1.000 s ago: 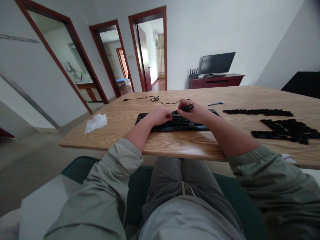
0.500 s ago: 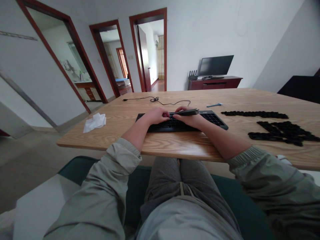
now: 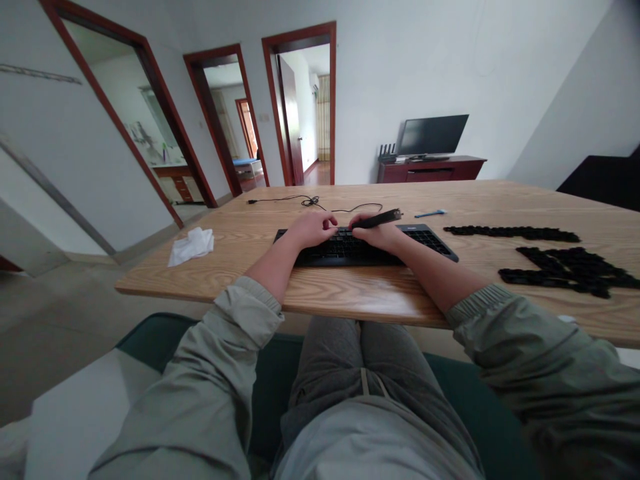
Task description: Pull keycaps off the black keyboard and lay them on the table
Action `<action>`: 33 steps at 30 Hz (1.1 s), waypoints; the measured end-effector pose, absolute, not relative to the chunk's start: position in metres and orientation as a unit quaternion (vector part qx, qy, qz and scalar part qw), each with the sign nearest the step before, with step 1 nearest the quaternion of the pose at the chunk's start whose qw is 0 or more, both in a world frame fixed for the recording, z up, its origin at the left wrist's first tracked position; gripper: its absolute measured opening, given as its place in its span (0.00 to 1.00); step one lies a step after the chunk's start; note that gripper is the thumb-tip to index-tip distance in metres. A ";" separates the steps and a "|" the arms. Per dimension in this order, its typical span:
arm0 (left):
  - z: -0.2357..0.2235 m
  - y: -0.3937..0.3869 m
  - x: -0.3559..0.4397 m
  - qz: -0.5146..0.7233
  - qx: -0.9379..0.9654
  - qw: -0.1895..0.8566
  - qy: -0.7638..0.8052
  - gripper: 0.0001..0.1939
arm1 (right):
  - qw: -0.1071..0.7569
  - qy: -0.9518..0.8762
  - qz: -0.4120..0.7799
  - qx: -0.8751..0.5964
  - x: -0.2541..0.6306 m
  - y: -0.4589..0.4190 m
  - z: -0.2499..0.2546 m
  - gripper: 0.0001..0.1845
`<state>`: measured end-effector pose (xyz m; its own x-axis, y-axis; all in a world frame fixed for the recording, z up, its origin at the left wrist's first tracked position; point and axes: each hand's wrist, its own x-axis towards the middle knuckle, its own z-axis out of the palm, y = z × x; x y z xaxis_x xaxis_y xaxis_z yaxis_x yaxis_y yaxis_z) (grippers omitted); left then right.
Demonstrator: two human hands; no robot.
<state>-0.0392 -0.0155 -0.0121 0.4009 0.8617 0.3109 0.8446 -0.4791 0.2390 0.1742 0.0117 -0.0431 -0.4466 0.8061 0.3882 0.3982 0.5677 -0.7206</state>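
A black keyboard (image 3: 345,257) lies flat before me, with many of its key places looking bare. My left hand (image 3: 314,230) rests on its left half near the back edge. That hand's fingers are bent, thumb and forefinger a little apart, with nothing visible between them. Over the middle of the keyboard, my right hand (image 3: 375,233) is closed around a black pen-shaped tool (image 3: 383,219). The tool leans, its upper end pointing up to the right. Its working tip is hidden behind the fingers.
Loose black keycaps lie in a row (image 3: 513,233) and a larger group (image 3: 570,268) on the right of the wooden table (image 3: 240,267). Behind the keyboard are its cable (image 3: 310,201) and a small blue tool (image 3: 430,214). Crumpled white tissue (image 3: 191,247) sits at the left.
The black tool is tilted more steeply, its upper end slightly higher. My left forefinger and thumb have parted a little. The whole view has shifted slightly downward.
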 end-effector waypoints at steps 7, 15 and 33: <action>-0.019 -0.009 -0.039 0.165 0.875 0.079 0.449 0.19 | 0.344 -0.827 0.264 -0.357 0.169 0.013 -0.045 0.08; -0.017 -0.011 -0.036 0.162 0.860 0.079 0.478 0.12 | 0.365 -0.813 0.259 -0.371 0.173 0.014 -0.052 0.13; -0.012 -0.016 -0.040 0.189 0.852 0.154 0.463 0.18 | 0.273 -0.855 0.200 -0.394 0.173 0.001 -0.040 0.14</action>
<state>-0.0396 -0.0162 -0.0121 0.4993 0.8477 0.1791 0.7317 -0.5232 0.4368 0.1725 0.0009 -0.0397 -0.5410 0.7821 0.3092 0.5643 0.6102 -0.5561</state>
